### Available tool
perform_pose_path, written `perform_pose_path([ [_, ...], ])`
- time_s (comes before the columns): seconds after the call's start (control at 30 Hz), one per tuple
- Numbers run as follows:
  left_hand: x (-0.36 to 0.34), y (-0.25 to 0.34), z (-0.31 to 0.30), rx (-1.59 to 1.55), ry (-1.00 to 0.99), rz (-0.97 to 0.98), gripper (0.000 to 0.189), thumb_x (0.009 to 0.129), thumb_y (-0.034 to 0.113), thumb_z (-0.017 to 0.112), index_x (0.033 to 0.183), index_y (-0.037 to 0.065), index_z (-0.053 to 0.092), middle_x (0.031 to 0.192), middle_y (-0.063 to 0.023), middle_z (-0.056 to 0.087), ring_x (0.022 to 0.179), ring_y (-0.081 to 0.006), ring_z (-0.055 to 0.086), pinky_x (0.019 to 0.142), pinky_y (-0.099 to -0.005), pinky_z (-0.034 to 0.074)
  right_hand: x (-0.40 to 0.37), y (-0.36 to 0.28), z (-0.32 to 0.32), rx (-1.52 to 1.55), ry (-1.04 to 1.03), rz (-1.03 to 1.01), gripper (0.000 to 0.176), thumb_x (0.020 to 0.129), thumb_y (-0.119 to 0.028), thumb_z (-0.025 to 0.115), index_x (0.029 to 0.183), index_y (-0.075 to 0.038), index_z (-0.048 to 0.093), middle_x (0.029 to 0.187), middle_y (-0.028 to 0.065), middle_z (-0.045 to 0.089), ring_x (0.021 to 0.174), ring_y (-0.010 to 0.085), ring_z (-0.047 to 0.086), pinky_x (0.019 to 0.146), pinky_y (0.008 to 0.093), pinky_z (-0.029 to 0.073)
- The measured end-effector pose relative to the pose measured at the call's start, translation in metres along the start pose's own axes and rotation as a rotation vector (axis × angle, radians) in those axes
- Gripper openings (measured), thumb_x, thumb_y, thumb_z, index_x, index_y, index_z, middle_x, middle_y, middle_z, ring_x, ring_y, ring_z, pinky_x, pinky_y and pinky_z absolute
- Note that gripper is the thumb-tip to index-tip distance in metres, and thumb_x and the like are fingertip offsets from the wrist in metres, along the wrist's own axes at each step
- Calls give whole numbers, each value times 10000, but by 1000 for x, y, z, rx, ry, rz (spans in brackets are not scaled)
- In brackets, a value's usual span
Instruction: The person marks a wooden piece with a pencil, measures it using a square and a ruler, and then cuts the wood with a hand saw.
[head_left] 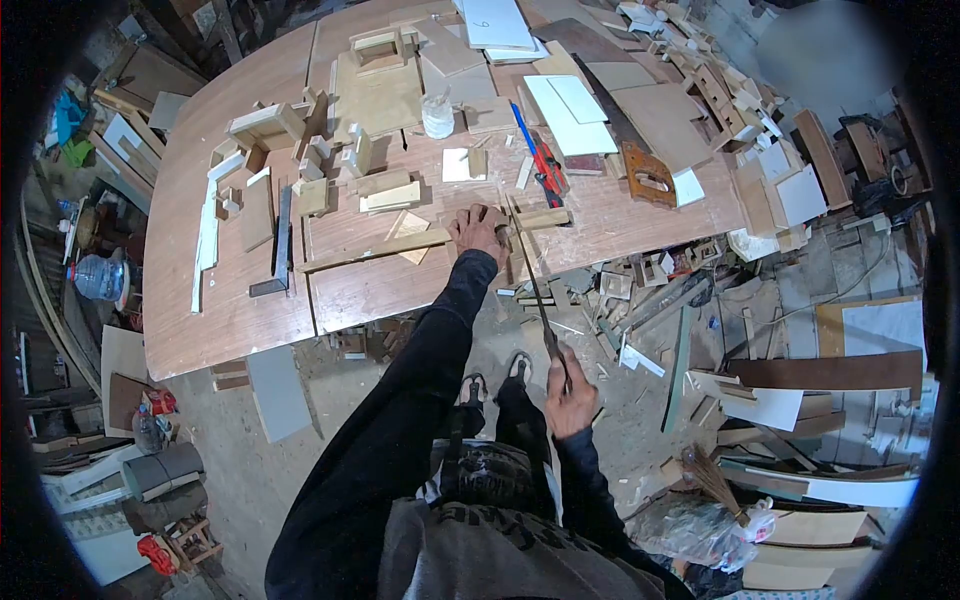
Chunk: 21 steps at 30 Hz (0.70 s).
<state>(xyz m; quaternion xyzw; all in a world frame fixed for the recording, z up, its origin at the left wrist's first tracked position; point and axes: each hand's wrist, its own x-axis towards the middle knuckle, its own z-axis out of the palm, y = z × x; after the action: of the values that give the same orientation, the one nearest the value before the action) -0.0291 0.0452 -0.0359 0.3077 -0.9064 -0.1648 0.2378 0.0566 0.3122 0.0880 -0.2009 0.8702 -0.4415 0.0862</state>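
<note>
My right hand (571, 393) is wrapped around the handle of a hand saw, below the table's front edge. The thin saw blade (540, 285) runs up from it and crosses a long wooden strip (385, 249) near its right end. My left hand (478, 234) presses down on this strip just left of the blade, its fingers curled over the wood. Under the strip lies a small light board (410, 235). Beyond the blade, a red and blue clamp-like tool (545, 165) rests on the table. A second saw with a wooden handle (650, 175) lies to its right.
The wooden table (220, 330) carries small box frames (268, 125), a black-bladed square (280, 245), a white jar (437, 116) and white panels (568, 112). Offcuts (600, 300) litter the floor under the front edge. A broom (712, 480) and plastic bag (690, 530) lie at lower right.
</note>
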Motion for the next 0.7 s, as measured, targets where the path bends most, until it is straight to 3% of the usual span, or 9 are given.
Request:
perform_pose_path([
  [0.2,1,-1,1,0,6,24,412,605,176,700,999,161,580,1111,-93,471,1060,-294,385,901,-457,254,30,7,20,-14,-3,25,287,887,-157,529,1162,-85,564,825,235,619,718,356,649,584,363,497],
  [0.33,2,4,-4,-19,2,-5,373,625,160,681,985,159,586,1104,-93,479,1052,-295,388,896,-457,256,-3,3,0,90,20,-69,304,880,-152,536,1175,-85,562,928,225,633,826,350,653,669,344,505],
  [0.47,4,4,-4,7,31,-2,315,643,156,662,953,159,603,1108,-87,481,1047,-295,390,892,-457,257,4,10,1,-38,118,-36,299,893,-136,496,1180,-78,556,951,205,646,875,305,663,687,342,500],
  [0.53,2,3,-1,12,18,21,304,645,161,660,945,160,608,1112,-86,481,1047,-295,390,890,-456,257,15,20,-5,70,91,179,298,893,-139,491,1172,-60,559,928,223,640,852,313,665,684,331,500],
  [0.6,1,-1,6,23,116,37,301,647,170,659,945,164,614,1123,-83,480,1050,-295,389,897,-456,252,12,14,-16,103,94,193,289,890,-151,502,1146,-35,569,897,247,632,830,323,664,683,325,500],
  [0.7,1,-3,7,46,45,36,355,630,195,673,979,171,609,1139,-88,470,1058,-297,387,916,-461,242,-4,12,-14,37,-61,52,313,899,-154,495,1179,-21,545,942,217,641,872,329,657,704,336,508],
])
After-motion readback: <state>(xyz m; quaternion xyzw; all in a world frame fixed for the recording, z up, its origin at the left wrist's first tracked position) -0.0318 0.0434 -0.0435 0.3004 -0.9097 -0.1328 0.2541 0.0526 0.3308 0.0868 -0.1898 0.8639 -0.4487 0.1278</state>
